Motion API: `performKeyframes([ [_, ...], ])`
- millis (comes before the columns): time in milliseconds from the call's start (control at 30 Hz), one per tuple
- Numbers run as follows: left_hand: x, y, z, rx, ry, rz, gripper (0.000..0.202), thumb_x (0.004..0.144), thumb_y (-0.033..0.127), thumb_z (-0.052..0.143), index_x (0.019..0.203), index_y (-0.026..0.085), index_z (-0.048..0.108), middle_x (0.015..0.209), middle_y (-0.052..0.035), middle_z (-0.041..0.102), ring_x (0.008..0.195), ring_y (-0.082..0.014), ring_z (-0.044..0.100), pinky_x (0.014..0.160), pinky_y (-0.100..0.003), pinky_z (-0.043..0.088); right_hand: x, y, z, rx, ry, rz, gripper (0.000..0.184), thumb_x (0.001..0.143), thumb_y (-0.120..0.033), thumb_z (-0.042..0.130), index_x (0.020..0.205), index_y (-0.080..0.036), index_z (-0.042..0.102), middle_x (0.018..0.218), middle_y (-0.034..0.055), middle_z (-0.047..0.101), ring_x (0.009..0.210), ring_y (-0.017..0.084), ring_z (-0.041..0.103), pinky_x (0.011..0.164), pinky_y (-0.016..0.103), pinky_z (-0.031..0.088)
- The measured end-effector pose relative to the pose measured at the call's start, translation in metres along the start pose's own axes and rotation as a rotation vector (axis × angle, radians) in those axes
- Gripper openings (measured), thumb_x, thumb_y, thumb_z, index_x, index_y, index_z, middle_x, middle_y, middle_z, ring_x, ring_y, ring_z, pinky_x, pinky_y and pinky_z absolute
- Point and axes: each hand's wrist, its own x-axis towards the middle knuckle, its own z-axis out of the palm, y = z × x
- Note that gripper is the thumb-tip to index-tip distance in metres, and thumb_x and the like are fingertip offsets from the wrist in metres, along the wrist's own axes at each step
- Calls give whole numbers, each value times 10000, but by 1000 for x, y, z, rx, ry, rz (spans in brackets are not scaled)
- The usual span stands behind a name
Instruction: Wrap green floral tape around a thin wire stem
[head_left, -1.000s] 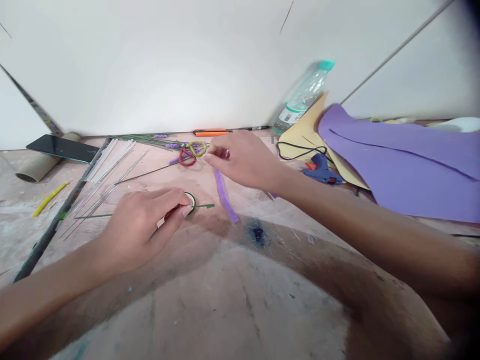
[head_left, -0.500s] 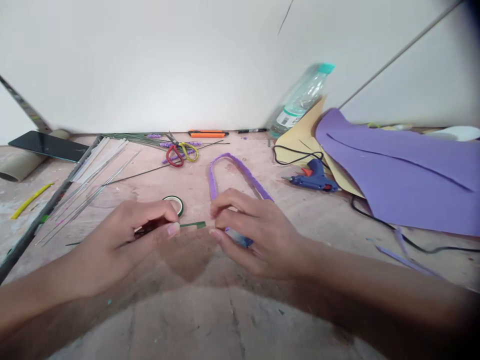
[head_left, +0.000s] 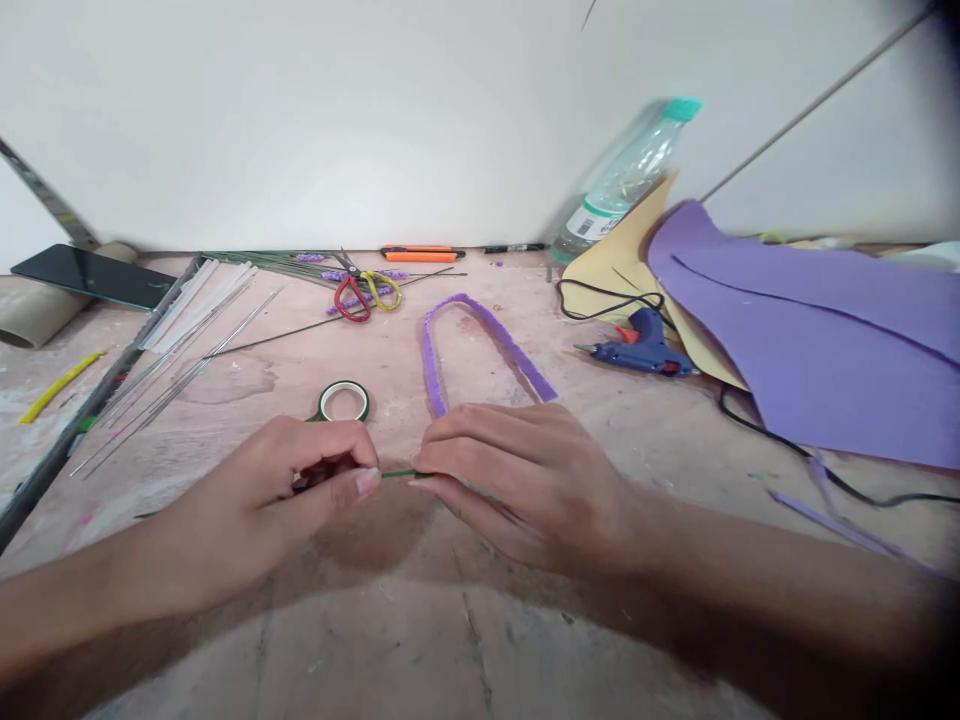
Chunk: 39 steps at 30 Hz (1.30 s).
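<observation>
- While both hands hover low over the desk [head_left: 480, 620], the left hand [head_left: 285, 500] has its fingers pinched shut on a thin green wire stem [head_left: 397, 474].
- Right hand [head_left: 517, 480]: fingers closed on the stem's other end, tip to tip w/ the left; a purple fringed strip [head_left: 457, 335] loops out from under it, away from the person.
- Green tape roll [head_left: 343, 401] lies flat just beyond the left fingers, not touching.
- Scissors [head_left: 364, 292] & loose wires [head_left: 195, 350] well beyond, left of the fingers.
- Blue glue gun [head_left: 637, 345] & purple foam sheet [head_left: 825, 340] off to the right of the right fingers.
</observation>
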Motion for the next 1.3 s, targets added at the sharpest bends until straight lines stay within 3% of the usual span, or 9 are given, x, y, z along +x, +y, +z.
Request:
performKeyframes([
  [200,-2,0,0,204,104,153,218,989,171,493,803,188,606,639,54,541,559,-90,478,521,-198,362,4,-4,-2,185,2,116,70,988,-156,567,942,-190,606,876,32,693,750,128,627,654,259,470],
  [367,-4,0,2,394,234,341,184,957,69,502,871,173,627,652,52,549,536,-81,450,507,-219,328,12,-9,-5,401,-9,365,91,907,-112,637,871,-193,614,776,-24,649,604,83,534,555,221,418],
  [600,-8,-7,2,593,297,452,173,957,86,549,842,198,614,732,15,677,619,-132,619,569,-273,406,19,-9,-9,641,-90,565,100,889,-142,660,794,-169,648,726,-32,642,589,69,517,515,185,399],
  [800,-8,-3,3,556,315,419,199,951,87,534,814,208,613,680,32,644,585,-121,582,571,-264,403,15,-14,-7,682,-59,625,109,884,-137,657,783,-167,632,698,-35,629,604,81,549,539,196,432],
  [933,-6,1,4,346,232,275,158,934,110,543,825,196,619,613,59,551,531,-96,484,519,-236,357,10,-14,-5,531,-12,472,79,909,-124,636,849,-175,626,748,-27,641,620,78,546,564,205,425],
  [1100,-4,2,4,41,99,63,232,984,258,547,771,204,624,609,57,515,538,-94,462,489,-199,360,6,-14,-3,451,-3,356,89,952,-130,577,896,-198,565,783,-26,615,637,84,525,573,220,406],
  [1300,-2,5,7,66,129,114,203,935,194,578,737,195,619,567,71,489,508,-80,424,486,-190,336,7,-16,-4,552,-45,411,98,957,-156,536,871,-199,516,740,-39,552,619,85,487,555,209,405],
])
